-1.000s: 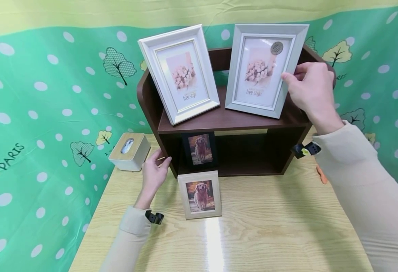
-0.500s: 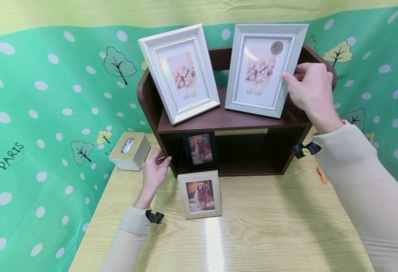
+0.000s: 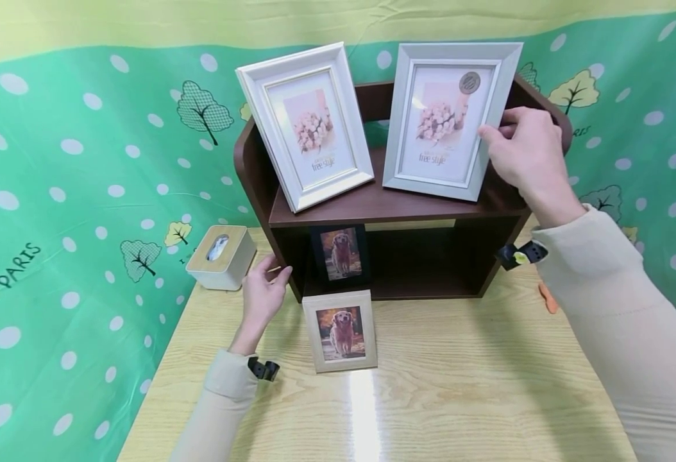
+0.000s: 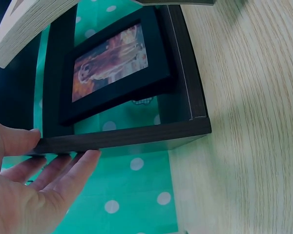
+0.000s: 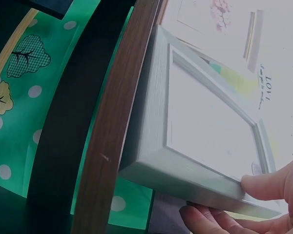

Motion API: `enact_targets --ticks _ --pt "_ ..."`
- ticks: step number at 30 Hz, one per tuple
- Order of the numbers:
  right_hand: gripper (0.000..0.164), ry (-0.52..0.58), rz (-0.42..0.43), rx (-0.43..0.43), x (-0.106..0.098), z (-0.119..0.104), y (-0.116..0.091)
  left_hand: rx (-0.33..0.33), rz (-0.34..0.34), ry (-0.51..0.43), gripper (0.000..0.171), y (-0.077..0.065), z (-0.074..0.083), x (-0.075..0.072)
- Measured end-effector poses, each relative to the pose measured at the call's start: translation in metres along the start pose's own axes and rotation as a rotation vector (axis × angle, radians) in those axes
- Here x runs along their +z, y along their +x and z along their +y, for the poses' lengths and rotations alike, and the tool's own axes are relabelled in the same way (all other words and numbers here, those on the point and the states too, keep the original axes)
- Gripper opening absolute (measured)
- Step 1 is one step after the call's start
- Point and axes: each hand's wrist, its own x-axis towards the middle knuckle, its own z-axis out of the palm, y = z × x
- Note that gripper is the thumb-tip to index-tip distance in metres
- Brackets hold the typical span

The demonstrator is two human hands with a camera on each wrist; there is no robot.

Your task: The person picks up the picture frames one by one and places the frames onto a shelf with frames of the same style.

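My right hand (image 3: 527,144) pinches the right edge of a pale grey picture frame (image 3: 392,128), thumb in front and fingers behind. That frame stands at the right on the upper level of a dark brown shelf unit (image 3: 407,205). In the right wrist view the thumb lies on the front of the grey frame (image 5: 151,122). Left of it leans a white picture frame (image 3: 283,154) with a similar flower print. My left hand (image 3: 263,295) holds the front edge of the unit's left side panel (image 4: 122,136), thumb on one face and fingers on the other.
A black frame (image 3: 340,253) with a dog photo stands in the lower compartment. Before the unit, a light wood frame (image 3: 310,340) with the same photo stands on the table (image 3: 459,385). A tissue box (image 3: 222,260) is at the left, an orange object (image 3: 548,298) at the right.
Almost nothing moves. Both hands keep their holds, and the grey frame stays in place apart from a very slight shift.
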Motion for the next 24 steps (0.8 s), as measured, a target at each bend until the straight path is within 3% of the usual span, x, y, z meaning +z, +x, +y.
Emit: enact_targets --ticks 13,18,24 --pt "0.07 0.003 -0.061 -0.02 -0.005 -0.002 -0.01 0.005 0.002 -0.009 0.024 0.0 0.0 -0.001" --pt "0.075 0.016 -0.041 -0.034 -0.008 -0.002 -0.018 0.008 0.011 -0.009 0.024 0.0 0.001 -0.001" --pt "0.069 0.05 0.007 -0.074 -0.012 0.002 -0.037 0.012 0.006 -0.01 0.026 -0.001 0.001 0.0"
